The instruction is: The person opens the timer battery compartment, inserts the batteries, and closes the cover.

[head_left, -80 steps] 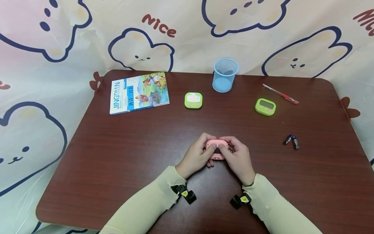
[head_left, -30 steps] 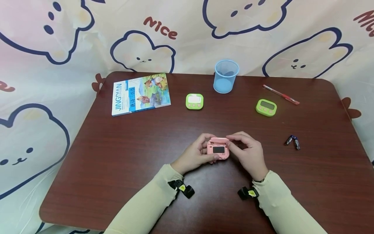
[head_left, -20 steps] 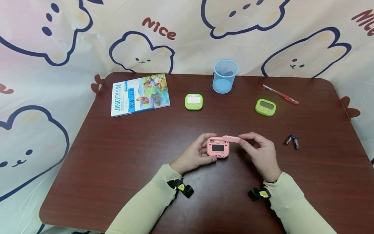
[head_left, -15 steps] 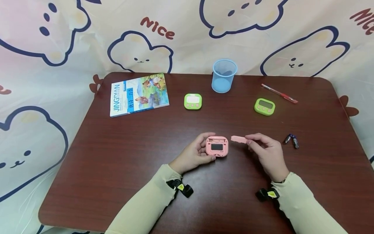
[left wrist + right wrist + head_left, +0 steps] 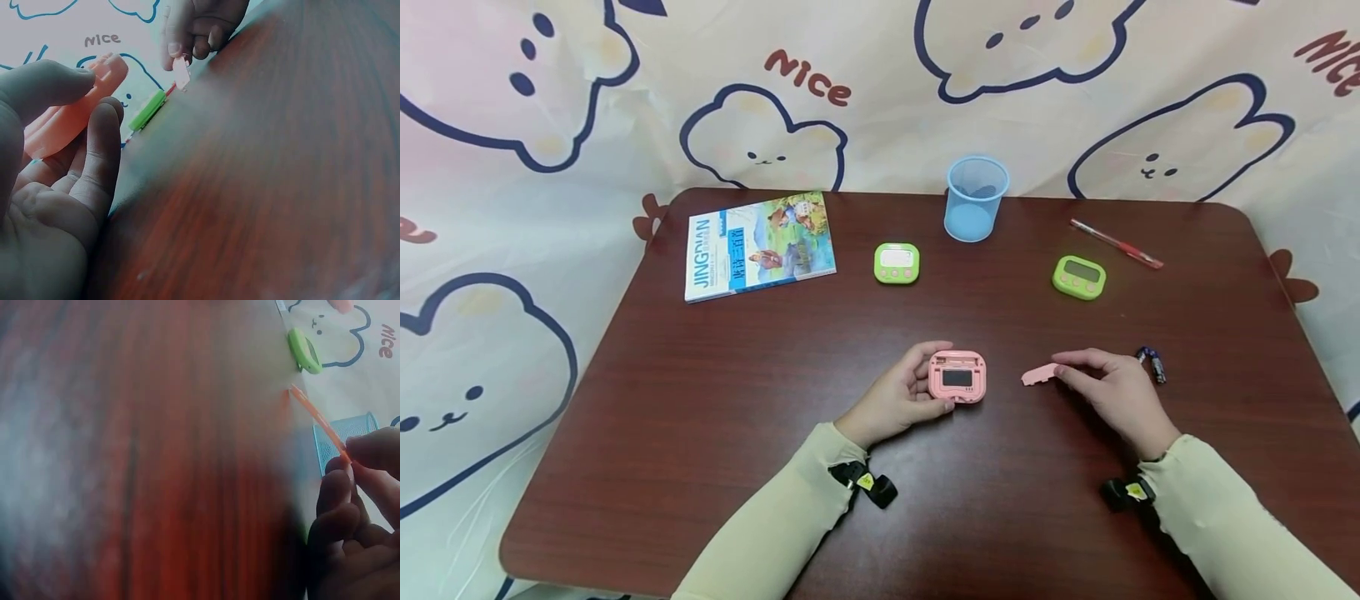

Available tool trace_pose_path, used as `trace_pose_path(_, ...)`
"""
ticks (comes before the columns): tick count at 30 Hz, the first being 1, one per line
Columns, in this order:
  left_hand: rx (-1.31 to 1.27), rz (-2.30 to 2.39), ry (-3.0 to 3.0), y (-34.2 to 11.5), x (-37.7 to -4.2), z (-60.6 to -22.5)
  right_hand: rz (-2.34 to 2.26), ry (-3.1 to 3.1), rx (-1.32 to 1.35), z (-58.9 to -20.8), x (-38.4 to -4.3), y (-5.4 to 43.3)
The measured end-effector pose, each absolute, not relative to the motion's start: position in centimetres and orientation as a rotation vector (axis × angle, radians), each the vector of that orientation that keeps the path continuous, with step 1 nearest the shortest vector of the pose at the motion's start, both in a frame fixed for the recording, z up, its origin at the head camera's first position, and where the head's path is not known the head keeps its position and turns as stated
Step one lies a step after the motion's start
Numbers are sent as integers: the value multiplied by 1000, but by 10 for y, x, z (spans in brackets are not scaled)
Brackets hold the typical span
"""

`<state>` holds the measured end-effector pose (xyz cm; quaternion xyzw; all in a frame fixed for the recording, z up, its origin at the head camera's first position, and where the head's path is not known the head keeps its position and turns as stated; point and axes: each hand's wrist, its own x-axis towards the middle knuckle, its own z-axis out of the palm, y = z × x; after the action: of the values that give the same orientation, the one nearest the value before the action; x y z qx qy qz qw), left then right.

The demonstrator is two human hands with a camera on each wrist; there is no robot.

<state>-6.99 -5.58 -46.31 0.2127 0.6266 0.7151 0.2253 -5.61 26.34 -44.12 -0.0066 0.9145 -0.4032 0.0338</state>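
Observation:
My left hand (image 5: 901, 390) holds a pink digital timer (image 5: 957, 396) by its left side, thumb at the lower edge and fingers behind. The timer's back faces up, with its battery compartment (image 5: 957, 358) uncovered along the top and a dark rectangle below. To the right, my right hand (image 5: 1116, 392) pinches the pink battery cover (image 5: 1038, 374) between thumb and index finger, low over the table. In the right wrist view the cover (image 5: 320, 422) is seen edge-on. Two small batteries (image 5: 1157, 365) lie just beyond the right hand, partly hidden by it.
Two green timers, one in the middle (image 5: 897, 263) and one at the right (image 5: 1078, 277), lie farther back. Behind them are a blue mesh cup (image 5: 974, 204) and a red pen (image 5: 1117, 243). A book (image 5: 760, 247) lies at the back left of the brown table (image 5: 737, 467).
The right hand has pulled the battery cover off the pink timer and carried it right and slightly nearer. The left hand keeps the timer almost in place.

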Motion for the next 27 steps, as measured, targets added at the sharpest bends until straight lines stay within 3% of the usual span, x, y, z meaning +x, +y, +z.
trace_pose_path(17,597,1953,1756,-55,-70,-463,-863,3029,-414,-441,-62,263)
trace_pose_path(27,604,1946,1753,-54,-69,-463,-818,3013,-408,-439,-61,263)
